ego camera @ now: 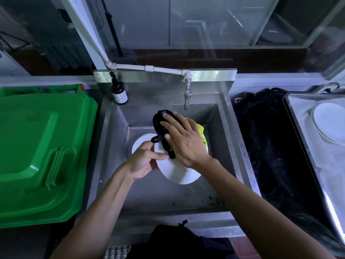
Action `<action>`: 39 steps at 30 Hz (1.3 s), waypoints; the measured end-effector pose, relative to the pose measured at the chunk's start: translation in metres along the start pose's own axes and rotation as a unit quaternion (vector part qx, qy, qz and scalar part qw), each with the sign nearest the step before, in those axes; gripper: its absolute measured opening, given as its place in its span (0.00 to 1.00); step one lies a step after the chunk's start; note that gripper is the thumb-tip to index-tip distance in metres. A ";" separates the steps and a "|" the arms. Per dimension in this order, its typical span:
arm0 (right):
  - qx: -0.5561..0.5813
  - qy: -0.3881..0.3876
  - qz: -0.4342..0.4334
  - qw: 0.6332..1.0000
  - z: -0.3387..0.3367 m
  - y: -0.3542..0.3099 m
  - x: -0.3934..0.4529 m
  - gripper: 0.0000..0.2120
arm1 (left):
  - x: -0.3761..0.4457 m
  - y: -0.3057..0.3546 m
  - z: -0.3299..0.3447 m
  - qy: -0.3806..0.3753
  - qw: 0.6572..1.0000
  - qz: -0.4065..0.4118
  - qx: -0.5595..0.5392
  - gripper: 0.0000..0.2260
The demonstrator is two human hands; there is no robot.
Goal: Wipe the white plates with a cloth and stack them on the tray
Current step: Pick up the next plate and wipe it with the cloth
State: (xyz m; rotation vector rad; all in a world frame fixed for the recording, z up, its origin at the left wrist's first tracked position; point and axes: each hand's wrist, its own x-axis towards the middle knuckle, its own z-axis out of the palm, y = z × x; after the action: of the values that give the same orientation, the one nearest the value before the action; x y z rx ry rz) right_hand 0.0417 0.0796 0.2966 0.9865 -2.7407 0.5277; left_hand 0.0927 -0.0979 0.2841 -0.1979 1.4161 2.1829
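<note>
The left hand (143,161) grips the tilted white plate (177,171) by its rim over the sink (119,131) — steadying it — while the flat-fingered right hand (183,141) presses the cloth (162,124) onto its face.

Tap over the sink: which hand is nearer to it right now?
Right. The right hand presses the cloth on the plate just below the tap; the left hand holds the plate's edge lower and further left.
</note>
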 end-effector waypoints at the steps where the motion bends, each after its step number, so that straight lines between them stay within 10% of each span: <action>1: -0.002 0.000 -0.006 1.000 0.001 -0.001 0.001 0.23 | 0.000 0.000 0.000 -0.003 1.000 0.001 -0.001 0.16; 24: 0.129 0.046 0.285 0.949 0.025 0.018 -0.003 0.24 | 0.009 -0.001 0.019 0.129 0.991 0.040 0.005 0.16; 39: 0.116 -0.033 0.281 0.952 0.037 -0.006 -0.039 0.28 | 0.017 0.000 0.013 0.150 0.984 0.073 -0.067 0.14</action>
State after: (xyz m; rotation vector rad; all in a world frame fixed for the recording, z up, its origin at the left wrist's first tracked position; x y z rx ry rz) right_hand 0.0738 0.0831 0.2530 0.2340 -3.0594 0.9317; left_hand 0.0807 -0.0807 0.2830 -0.5035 1.4816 2.4509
